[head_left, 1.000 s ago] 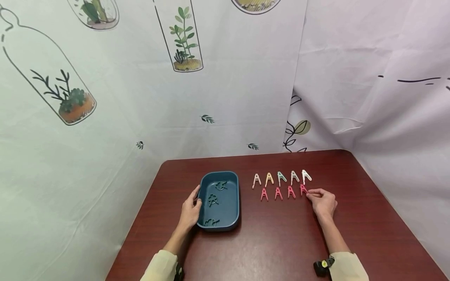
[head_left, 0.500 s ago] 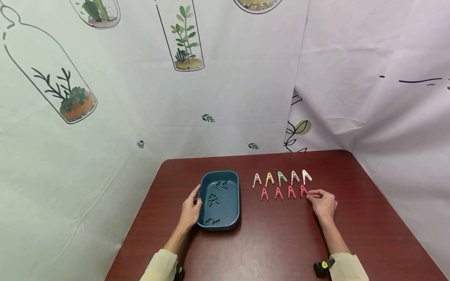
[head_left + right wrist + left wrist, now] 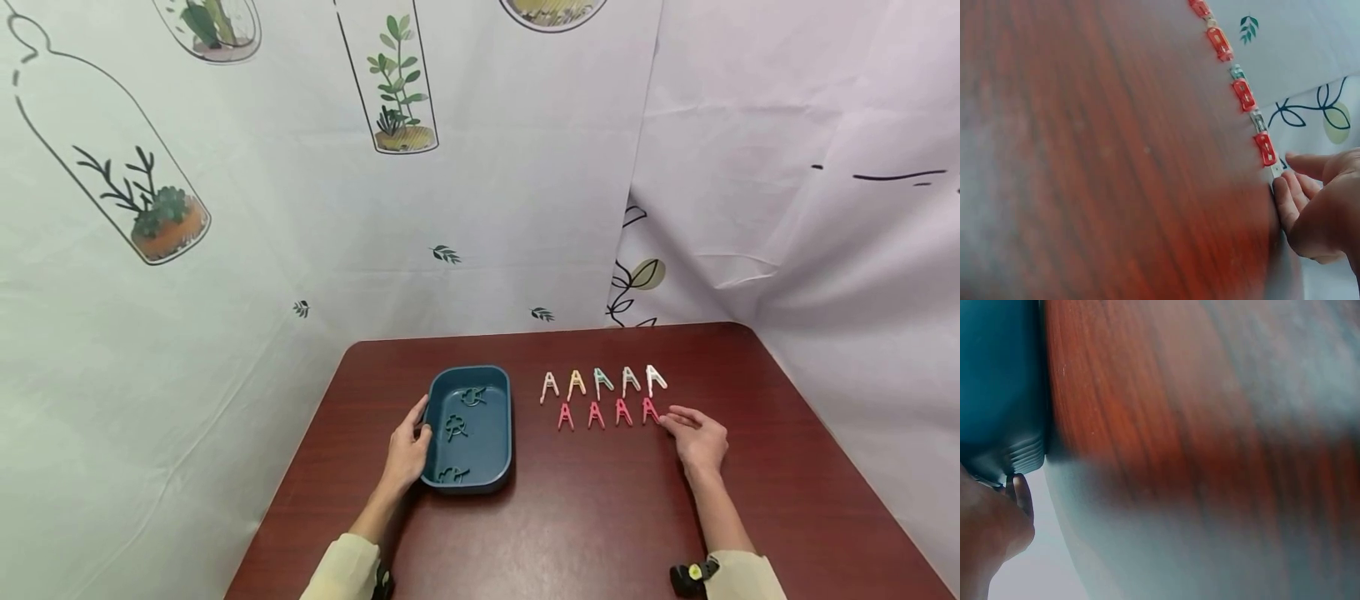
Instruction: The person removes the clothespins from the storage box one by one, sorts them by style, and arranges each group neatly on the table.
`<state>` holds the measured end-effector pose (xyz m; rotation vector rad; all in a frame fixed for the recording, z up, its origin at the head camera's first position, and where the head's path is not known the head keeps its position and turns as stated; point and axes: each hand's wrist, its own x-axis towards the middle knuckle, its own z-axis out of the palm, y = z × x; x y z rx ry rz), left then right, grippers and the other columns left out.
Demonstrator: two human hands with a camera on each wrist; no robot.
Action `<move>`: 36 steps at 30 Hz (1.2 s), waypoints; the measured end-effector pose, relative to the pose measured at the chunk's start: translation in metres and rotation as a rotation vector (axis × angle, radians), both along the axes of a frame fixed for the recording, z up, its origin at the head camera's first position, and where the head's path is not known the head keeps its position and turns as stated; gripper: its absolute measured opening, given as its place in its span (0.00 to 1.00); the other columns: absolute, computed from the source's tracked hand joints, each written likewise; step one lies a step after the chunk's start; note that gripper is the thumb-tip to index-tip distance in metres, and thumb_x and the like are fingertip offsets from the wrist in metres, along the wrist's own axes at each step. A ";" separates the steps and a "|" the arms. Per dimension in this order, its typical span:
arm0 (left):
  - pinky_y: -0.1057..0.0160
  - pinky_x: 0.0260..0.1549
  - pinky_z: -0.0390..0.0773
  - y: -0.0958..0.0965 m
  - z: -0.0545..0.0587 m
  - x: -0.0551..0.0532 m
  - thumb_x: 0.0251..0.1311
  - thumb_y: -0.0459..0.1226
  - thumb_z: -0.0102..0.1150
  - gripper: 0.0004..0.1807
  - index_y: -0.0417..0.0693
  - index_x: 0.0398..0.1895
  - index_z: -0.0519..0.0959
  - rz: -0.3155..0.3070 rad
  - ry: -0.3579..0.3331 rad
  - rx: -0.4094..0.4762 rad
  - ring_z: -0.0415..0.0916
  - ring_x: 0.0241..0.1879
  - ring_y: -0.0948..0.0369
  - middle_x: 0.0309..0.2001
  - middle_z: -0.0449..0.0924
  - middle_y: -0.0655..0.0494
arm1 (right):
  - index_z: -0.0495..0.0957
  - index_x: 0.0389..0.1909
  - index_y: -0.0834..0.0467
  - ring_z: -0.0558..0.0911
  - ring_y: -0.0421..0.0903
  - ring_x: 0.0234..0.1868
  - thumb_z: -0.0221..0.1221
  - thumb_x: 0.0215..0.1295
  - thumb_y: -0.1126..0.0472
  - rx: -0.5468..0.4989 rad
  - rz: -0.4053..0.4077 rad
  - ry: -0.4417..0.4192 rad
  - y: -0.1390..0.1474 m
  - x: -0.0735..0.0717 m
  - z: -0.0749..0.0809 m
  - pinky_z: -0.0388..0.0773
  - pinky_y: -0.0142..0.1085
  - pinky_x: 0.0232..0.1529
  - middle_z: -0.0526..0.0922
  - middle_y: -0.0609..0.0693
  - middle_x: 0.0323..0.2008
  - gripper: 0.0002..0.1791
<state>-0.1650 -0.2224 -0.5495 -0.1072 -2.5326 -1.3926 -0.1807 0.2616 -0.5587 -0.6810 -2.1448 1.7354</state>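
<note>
My left hand point(image 3: 407, 450) holds the left side of a deep blue tray point(image 3: 511, 433), its thumb at the rim. In the left wrist view part of that hand point(image 3: 997, 519) shows below the tray's corner point(image 3: 1004, 394). Three dark green pieces with rounded middles and thin legs, one a middle piece point(image 3: 455, 427), lie inside. My right hand point(image 3: 699, 442) is beside the rightmost red clothespin point(image 3: 649, 409), thumb and forefinger apart in the right wrist view, gripping nothing visible. This clothespin point(image 3: 1265, 149) ends a row of several red ones.
Behind the red row stands a row of several paler clothespins, including a yellow one point(image 3: 576, 384) and a white one point(image 3: 655, 380). The brown table point(image 3: 585, 517) meets a printed cloth backdrop point(image 3: 525, 208) at its far edge.
The right hand has let go of the rightmost red clothespin and drawn slightly to the right, its fingers parting. That clothespin stays in its row. The left hand and tray have not moved.
</note>
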 end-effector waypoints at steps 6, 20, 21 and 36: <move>0.42 0.57 0.76 -0.001 -0.001 0.000 0.75 0.24 0.50 0.33 0.45 0.82 0.65 -0.005 0.003 0.009 0.78 0.63 0.43 0.75 0.71 0.40 | 0.80 0.64 0.70 0.85 0.26 0.36 0.72 0.65 0.67 -0.143 -0.126 0.039 -0.001 -0.009 0.006 0.78 0.20 0.40 0.91 0.42 0.39 0.27; 0.40 0.59 0.75 0.002 0.001 0.000 0.75 0.24 0.50 0.33 0.45 0.82 0.65 0.000 -0.009 0.017 0.78 0.64 0.42 0.75 0.71 0.40 | 0.52 0.86 0.58 0.53 0.49 0.84 0.66 0.72 0.65 -0.353 -0.059 0.315 -0.052 -0.061 0.062 0.54 0.38 0.78 0.52 0.55 0.85 0.47; 0.40 0.59 0.75 0.002 0.001 0.000 0.75 0.25 0.50 0.33 0.45 0.82 0.65 0.001 -0.011 0.020 0.77 0.64 0.42 0.75 0.70 0.40 | 0.51 0.86 0.56 0.53 0.49 0.84 0.67 0.73 0.64 -0.352 -0.028 0.322 -0.060 -0.064 0.066 0.54 0.38 0.78 0.51 0.55 0.85 0.48; 0.42 0.56 0.77 0.001 -0.001 0.000 0.76 0.26 0.50 0.32 0.44 0.82 0.64 -0.004 -0.005 0.017 0.78 0.63 0.42 0.76 0.69 0.41 | 0.43 0.87 0.58 0.51 0.57 0.84 0.66 0.75 0.59 -0.306 0.460 0.314 -0.217 -0.062 0.093 0.54 0.46 0.79 0.46 0.59 0.85 0.52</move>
